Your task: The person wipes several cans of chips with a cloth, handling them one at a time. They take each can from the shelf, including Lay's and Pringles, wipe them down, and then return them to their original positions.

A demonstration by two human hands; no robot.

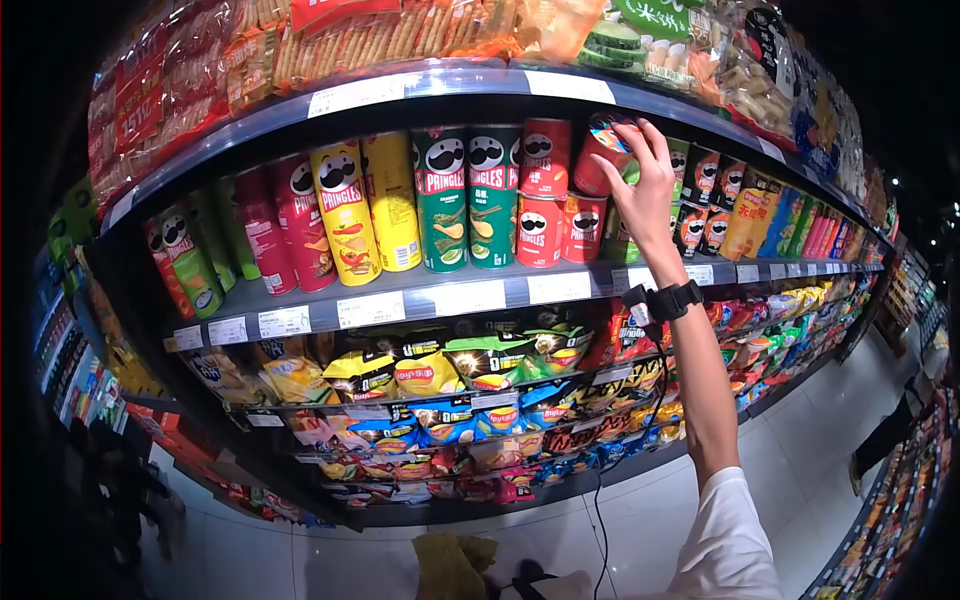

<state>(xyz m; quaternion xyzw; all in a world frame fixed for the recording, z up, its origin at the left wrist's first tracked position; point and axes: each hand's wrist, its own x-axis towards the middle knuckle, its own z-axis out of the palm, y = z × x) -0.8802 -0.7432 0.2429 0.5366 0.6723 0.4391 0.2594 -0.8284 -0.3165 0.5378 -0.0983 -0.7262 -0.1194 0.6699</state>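
My right hand (pixel 645 180) is closed round the top of a small red can (pixel 592 172), which tilts above another small red can (pixel 583 226) on the shelf. To its left, two small red Pringles cans (pixel 543 158) are stacked one on the other. Beside them stand tall green Pringles cans (pixel 444 200), then yellow cans (pixel 341 212) and dark red cans (pixel 305 225). A black strap with a small device circles my right wrist. My left hand does not show.
A shelf edge with price labels (pixel 470 297) runs below the cans. Packaged snacks (pixel 400 40) fill the shelf above, and chip bags (pixel 425 376) hang or lie below. A black cable dangles from my wrist. A person's leg (pixel 885 440) is at the right.
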